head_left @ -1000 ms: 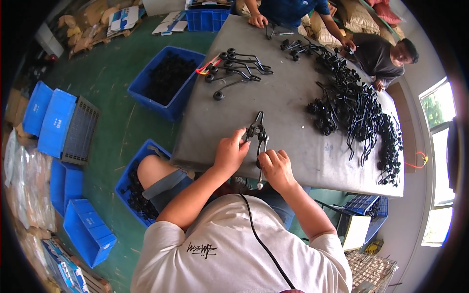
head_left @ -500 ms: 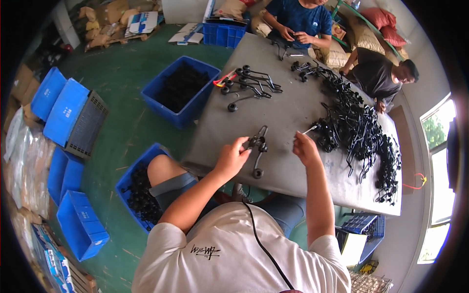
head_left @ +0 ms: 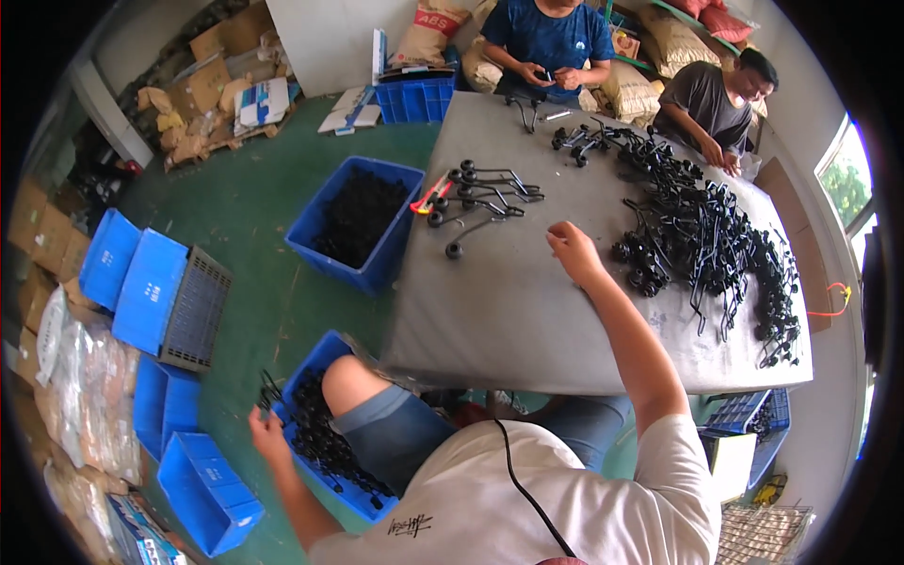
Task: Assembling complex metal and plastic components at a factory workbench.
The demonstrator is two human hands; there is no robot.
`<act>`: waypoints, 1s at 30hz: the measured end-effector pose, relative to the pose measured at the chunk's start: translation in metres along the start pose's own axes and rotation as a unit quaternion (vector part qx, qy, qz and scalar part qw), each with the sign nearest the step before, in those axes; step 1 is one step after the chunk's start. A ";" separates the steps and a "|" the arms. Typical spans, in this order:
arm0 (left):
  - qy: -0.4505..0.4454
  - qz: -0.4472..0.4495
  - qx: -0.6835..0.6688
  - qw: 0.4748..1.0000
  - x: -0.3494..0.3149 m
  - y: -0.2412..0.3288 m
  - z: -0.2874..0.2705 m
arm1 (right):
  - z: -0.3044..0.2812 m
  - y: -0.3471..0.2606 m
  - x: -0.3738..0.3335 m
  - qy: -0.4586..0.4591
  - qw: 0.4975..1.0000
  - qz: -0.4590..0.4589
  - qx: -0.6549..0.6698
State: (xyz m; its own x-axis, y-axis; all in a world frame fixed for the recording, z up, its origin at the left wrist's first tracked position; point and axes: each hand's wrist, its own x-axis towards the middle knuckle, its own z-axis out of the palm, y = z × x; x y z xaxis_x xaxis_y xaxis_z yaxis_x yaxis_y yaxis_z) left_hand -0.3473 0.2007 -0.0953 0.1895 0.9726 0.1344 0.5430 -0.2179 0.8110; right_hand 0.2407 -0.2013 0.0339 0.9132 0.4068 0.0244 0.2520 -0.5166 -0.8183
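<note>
My left hand [head_left: 267, 428] is out beyond the table's left side, its fingers closed on a black bent-rod part [head_left: 270, 388]. It hangs at the outer edge of a blue bin [head_left: 379, 514] beside my knee, which holds many black parts [head_left: 325, 435]. My right hand [head_left: 574, 252] is over the middle of the grey table [head_left: 499, 325], fingers drawn together; whatever they hold, if anything, is too small to make out. Left of it lie several black rods with round ends [head_left: 488, 200]. To its right spreads a large heap of similar black parts [head_left: 702, 221].
Red-handled pliers [head_left: 431, 195] lie at the table's left edge. Another blue bin [head_left: 400, 254] of black parts stands on the floor there. Empty-looking blue crates [head_left: 209, 492] are farther left. Two people work at the far side, one in a blue shirt [head_left: 544, 42], one in a dark shirt [head_left: 695, 102].
My left hand has moved from above the table down left to the bin with the black part. My right hand has shifted slightly left and farther away. The view has tilted.
</note>
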 end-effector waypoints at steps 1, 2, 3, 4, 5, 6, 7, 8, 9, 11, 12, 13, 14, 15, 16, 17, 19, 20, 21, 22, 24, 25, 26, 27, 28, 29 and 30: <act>-0.047 -0.010 0.053 0.997 -0.005 -0.024 0.004 | 0.019 0.019 0.027 0.074 0.993 -0.069 -0.063; -0.093 -0.023 0.108 0.989 -0.013 -0.044 0.005 | 0.036 0.036 0.049 0.144 0.972 -0.135 -0.127; -0.148 -0.045 0.212 0.965 -0.021 -0.054 0.007 | 0.047 0.048 0.066 0.150 0.972 -0.134 -0.124; -0.191 -0.072 0.311 0.928 -0.031 -0.062 0.007 | 0.062 0.050 0.088 0.125 0.985 -0.057 -0.105; -0.149 -0.097 0.269 0.947 -0.041 -0.071 0.005 | 0.073 0.043 0.103 0.095 0.992 0.020 -0.083; -0.110 -0.121 0.226 0.960 -0.047 -0.076 0.007 | 0.079 0.035 0.111 0.093 0.993 0.013 -0.077; -0.103 -0.119 0.224 0.962 -0.046 -0.070 0.011 | 0.081 0.028 0.116 0.051 0.997 0.040 -0.044; -0.068 -0.090 0.183 0.977 -0.042 -0.064 0.015 | 0.083 0.023 0.119 0.007 0.998 0.068 -0.011; -0.035 -0.060 0.142 0.987 -0.040 -0.051 0.021 | 0.083 0.018 0.120 0.008 0.998 0.065 -0.007; -0.010 0.004 0.084 0.996 -0.023 0.042 0.046 | 0.068 0.014 0.119 -0.029 0.963 0.111 0.242; -0.002 0.072 0.069 0.995 -0.017 0.086 0.060 | 0.066 0.005 0.114 -0.029 0.962 0.112 0.246; 0.005 0.136 0.055 0.989 -0.013 0.130 0.077 | 0.071 -0.014 0.108 -0.023 0.959 0.065 0.276; -0.018 0.193 0.020 0.981 -0.015 0.185 0.094 | 0.073 -0.032 0.099 -0.014 0.952 0.021 0.305; -0.046 0.248 -0.008 0.968 -0.014 0.228 0.111 | 0.071 -0.053 0.088 0.006 0.963 -0.016 0.268; -0.058 0.321 -0.038 0.944 -0.014 0.265 0.132 | 0.064 -0.069 0.076 0.011 0.963 -0.010 0.270; -0.081 0.353 -0.057 0.930 -0.022 0.304 0.148 | 0.056 -0.081 0.062 0.023 0.971 -0.059 0.231; -0.065 0.516 -0.037 0.853 -0.037 0.366 0.160 | 0.036 -0.100 0.031 0.025 0.972 -0.102 0.210; -0.078 0.548 -0.030 0.832 -0.045 0.388 0.163 | 0.026 -0.103 0.014 0.012 0.968 -0.099 0.230; -0.114 0.574 -0.011 0.811 -0.061 0.408 0.163 | 0.012 -0.096 0.000 -0.021 0.963 -0.097 0.252; -0.145 0.600 0.006 0.786 -0.073 0.424 0.170 | 0.005 -0.084 -0.011 -0.030 0.962 -0.062 0.264; -0.249 0.616 0.033 0.747 -0.099 0.428 0.201 | 0.003 -0.045 -0.034 -0.060 0.947 -0.001 0.316; -0.292 0.616 0.050 0.730 -0.110 0.416 0.218 | 0.001 -0.030 -0.050 -0.049 0.946 0.008 0.319; -0.334 0.616 0.066 0.711 -0.121 0.402 0.236 | -0.004 -0.013 -0.066 -0.008 0.973 -0.017 0.232; -0.383 0.588 0.057 0.710 -0.131 0.388 0.250 | -0.009 0.000 -0.079 0.028 0.989 -0.045 0.141; -0.429 0.555 0.050 0.711 -0.142 0.375 0.258 | -0.017 0.009 -0.095 0.029 0.989 -0.044 0.141; -0.390 0.589 0.083 0.703 -0.151 0.367 0.260 | -0.028 0.017 -0.113 0.102 0.987 -0.116 -0.053; -0.376 0.579 0.094 0.717 -0.158 0.361 0.262 | -0.038 0.026 -0.127 0.170 0.937 -0.182 -0.245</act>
State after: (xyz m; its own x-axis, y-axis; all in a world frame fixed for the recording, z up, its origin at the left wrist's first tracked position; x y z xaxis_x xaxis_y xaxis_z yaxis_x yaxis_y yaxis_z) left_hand 0.0332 -0.0532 0.0271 0.9520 -0.1718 0.2533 -0.2466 -0.9208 0.3021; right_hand 0.1432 -0.2957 0.0311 0.7660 0.4029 0.5009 0.6076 -0.7083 -0.3595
